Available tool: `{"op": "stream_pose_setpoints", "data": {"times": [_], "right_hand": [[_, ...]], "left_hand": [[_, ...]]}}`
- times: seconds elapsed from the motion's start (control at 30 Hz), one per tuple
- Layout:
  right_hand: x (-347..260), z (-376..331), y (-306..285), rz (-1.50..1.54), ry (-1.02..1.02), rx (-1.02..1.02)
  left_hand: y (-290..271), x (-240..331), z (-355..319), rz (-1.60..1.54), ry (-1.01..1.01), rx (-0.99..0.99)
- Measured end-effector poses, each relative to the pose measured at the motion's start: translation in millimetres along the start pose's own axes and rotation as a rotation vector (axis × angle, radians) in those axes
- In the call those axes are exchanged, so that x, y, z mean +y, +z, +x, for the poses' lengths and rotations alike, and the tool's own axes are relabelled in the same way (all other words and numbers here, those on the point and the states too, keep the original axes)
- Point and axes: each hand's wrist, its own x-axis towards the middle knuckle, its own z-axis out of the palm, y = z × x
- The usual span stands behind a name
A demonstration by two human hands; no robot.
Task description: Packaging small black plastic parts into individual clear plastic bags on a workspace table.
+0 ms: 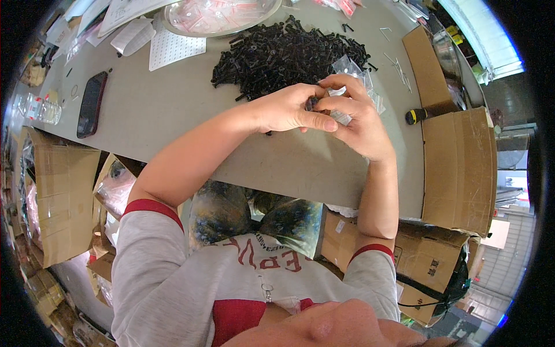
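My two hands meet over the table, just in front of a big heap of black screws (277,58). My left hand (289,109) is closed, its thumb stretched toward the right hand. A small dark bunch of screws (312,103) shows between its fingers. Curled in from the other side, my right hand (361,118) has its fingers bent and touching the left. Clear plastic, apparently a small zip bag (342,118), shows under its fingers. More clear bags (347,65) lie behind that hand, at the heap's right edge. The fingertips partly hide each other.
A metal bowl (167,23) of small clear bags stands at the back, beside a white dotted sheet (173,53). A phone (92,104) and a clear plastic bottle (43,110) lie left. Hex keys (399,72), a yellow-black tool (415,116) and cardboard boxes (459,168) are right.
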Motion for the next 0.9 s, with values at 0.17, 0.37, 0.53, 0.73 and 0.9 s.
{"op": "stream_pose_setpoints", "data": {"times": [0.17, 0.37, 0.53, 0.73, 0.9], "right_hand": [[-2, -3, -1, -0.08, 0.007, -0.016], [-1, -1, 3, -0.064, -0.009, -0.008], [4, -1, 4, 0.006, 0.022, 0.088], [9, -6, 0, 0.252, 0.401, 0.177], [12, -6, -2, 0.312, 0.482, 0.173]], "left_hand": [[-1, -7, 3, -0.005, 0.07, -0.02], [1, -6, 3, -0.057, 0.069, -0.056], [-1, -13, 6, -0.026, 0.129, -0.07], [-3, -12, 10, 0.116, 0.262, 0.274], [-3, -5, 7, 0.084, 0.242, 0.261]]}}
